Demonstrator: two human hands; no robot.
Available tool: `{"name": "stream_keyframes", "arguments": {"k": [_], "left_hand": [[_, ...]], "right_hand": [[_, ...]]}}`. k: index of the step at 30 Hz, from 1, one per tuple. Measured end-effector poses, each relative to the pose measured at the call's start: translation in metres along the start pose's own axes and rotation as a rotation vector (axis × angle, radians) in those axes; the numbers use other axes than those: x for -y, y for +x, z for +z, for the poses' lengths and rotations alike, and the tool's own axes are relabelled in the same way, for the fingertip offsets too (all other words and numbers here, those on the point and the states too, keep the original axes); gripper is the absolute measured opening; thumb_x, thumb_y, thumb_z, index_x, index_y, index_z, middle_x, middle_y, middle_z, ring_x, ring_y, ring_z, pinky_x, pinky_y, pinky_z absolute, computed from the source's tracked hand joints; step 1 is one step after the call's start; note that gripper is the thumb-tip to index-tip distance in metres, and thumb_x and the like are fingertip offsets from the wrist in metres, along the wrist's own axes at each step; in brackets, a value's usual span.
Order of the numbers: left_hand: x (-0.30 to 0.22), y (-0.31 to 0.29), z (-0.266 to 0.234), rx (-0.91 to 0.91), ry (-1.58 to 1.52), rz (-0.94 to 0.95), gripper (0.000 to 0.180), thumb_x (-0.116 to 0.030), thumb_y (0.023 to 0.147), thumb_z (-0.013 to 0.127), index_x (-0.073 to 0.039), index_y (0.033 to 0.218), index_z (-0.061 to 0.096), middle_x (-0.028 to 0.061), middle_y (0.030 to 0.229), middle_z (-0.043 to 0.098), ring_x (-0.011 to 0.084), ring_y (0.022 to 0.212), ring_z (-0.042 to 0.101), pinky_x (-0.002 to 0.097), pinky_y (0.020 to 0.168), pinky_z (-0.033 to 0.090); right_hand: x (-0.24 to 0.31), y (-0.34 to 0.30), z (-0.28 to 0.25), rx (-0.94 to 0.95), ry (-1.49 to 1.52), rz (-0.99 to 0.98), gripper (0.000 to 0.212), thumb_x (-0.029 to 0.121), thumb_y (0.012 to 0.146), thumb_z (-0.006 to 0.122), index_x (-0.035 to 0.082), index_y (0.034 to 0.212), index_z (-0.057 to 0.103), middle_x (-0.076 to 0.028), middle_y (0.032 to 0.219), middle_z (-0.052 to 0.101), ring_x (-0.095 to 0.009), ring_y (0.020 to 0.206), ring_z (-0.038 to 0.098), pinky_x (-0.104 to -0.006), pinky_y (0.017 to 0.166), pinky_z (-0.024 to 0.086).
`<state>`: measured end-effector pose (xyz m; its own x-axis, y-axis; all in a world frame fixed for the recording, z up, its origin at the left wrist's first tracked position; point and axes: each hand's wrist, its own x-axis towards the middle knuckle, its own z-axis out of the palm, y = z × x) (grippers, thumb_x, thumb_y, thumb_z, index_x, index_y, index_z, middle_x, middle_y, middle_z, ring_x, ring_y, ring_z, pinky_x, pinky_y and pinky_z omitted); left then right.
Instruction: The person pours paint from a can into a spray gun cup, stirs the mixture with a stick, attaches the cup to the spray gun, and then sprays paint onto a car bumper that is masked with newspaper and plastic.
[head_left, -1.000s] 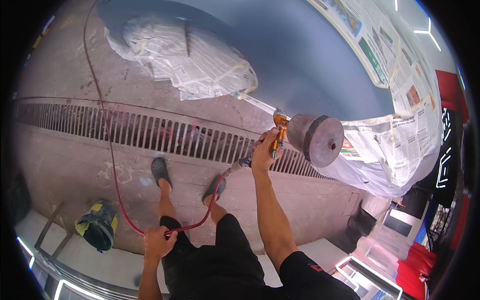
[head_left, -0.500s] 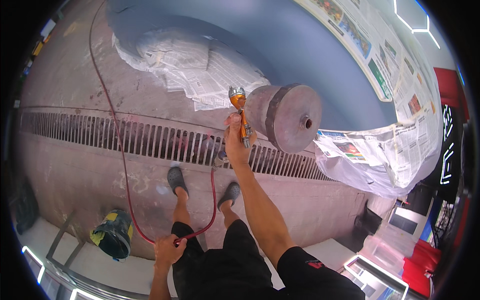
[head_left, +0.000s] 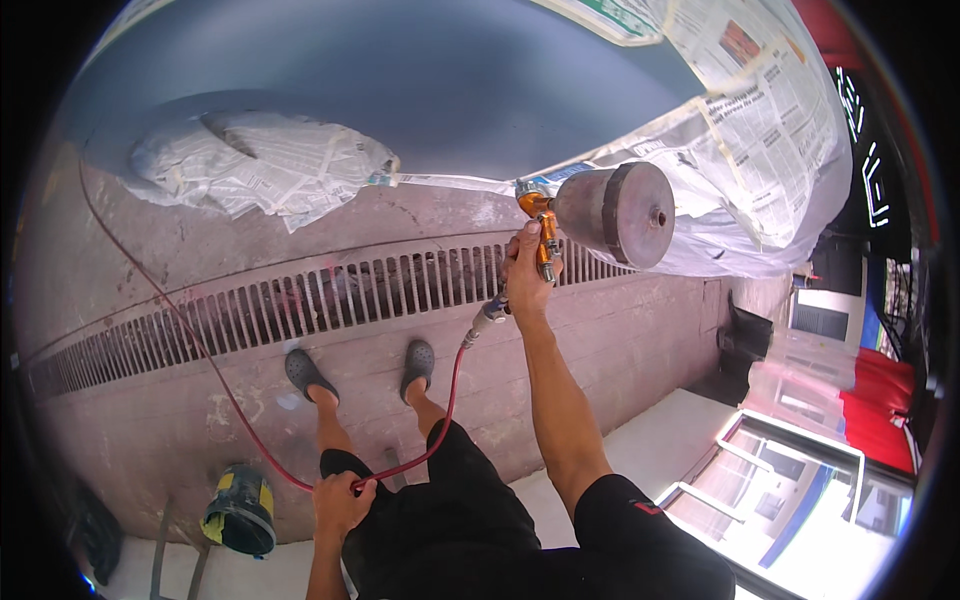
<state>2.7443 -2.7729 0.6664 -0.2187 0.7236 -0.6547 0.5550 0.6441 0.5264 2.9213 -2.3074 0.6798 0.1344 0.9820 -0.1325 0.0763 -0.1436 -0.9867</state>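
My right hand (head_left: pixel 527 270) is wrapped round the handle of an orange and silver spray gun (head_left: pixel 541 222), held out in front of me. A grey paint cup (head_left: pixel 622 212) is attached to the gun, its round lid turned toward me. The gun's nozzle points at the blue-grey car panel (head_left: pixel 450 90). From the gun's base a red air hose (head_left: pixel 449 400) loops down to my left hand (head_left: pixel 341 500), which is closed round it beside my thigh. Whether the trigger is pulled, I cannot tell.
Newspaper masking (head_left: pixel 760 130) covers the car to the right, and a crumpled paper sheet (head_left: pixel 270 165) fills the wheel arch. A metal floor grate (head_left: pixel 400 278) runs across ahead of my feet. A dark bucket (head_left: pixel 243 510) stands at lower left; the hose trails along the left.
My right hand has moved right with the spray gun, now near the panel's lower edge. My view has turned and shifted rightward along the car. The left hand still grips the hose.
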Motion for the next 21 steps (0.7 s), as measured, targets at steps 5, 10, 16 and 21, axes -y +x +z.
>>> {"name": "stream_keyframes", "arguments": {"k": [5,10,16,21], "left_hand": [[-0.026,0.004,0.016,0.027,0.052,0.041,0.038,-0.045,0.091,0.082,-0.007,0.083,0.078,0.0142,0.078,0.075,0.0378,0.084,0.073,0.0516,0.088,0.05],[-0.019,-0.007,0.011,-0.008,0.058,0.02,0.038,-0.045,0.092,0.082,-0.007,0.085,0.079,0.0152,0.08,0.076,0.039,0.082,0.073,0.0518,0.088,0.05],[0.017,-0.038,-0.022,-0.037,0.013,-0.091,0.04,-0.047,0.091,0.081,-0.007,0.085,0.079,0.0158,0.081,0.077,0.0396,0.084,0.074,0.0522,0.088,0.051],[0.057,-0.071,-0.058,-0.095,-0.031,-0.135,0.041,-0.048,0.091,0.081,-0.007,0.087,0.08,0.0168,0.083,0.078,0.0408,0.086,0.075,0.0534,0.089,0.052]], "right_hand": [[0.015,0.047,-0.087,-0.167,-0.063,-0.042,0.05,0.051,0.115,0.069,0.007,0.092,0.065,0.004,0.07,0.056,-0.004,0.059,0.05,-0.0265,0.052,0.038],[0.038,0.05,-0.1,-0.317,-0.102,-0.148,0.051,0.051,0.116,0.067,0.001,0.103,0.066,-0.001,0.077,0.061,-0.006,0.058,0.049,-0.0278,0.052,0.038],[0.062,-0.003,-0.013,-0.079,-0.011,-0.019,0.054,0.056,0.115,0.065,0.007,0.093,0.061,0.001,0.072,0.055,-0.006,0.053,0.049,-0.0259,0.047,0.037],[0.069,-0.058,0.104,0.122,0.018,0.056,0.056,0.058,0.112,0.068,0.007,0.092,0.062,0.002,0.071,0.056,-0.006,0.053,0.051,-0.0264,0.047,0.04]]}}
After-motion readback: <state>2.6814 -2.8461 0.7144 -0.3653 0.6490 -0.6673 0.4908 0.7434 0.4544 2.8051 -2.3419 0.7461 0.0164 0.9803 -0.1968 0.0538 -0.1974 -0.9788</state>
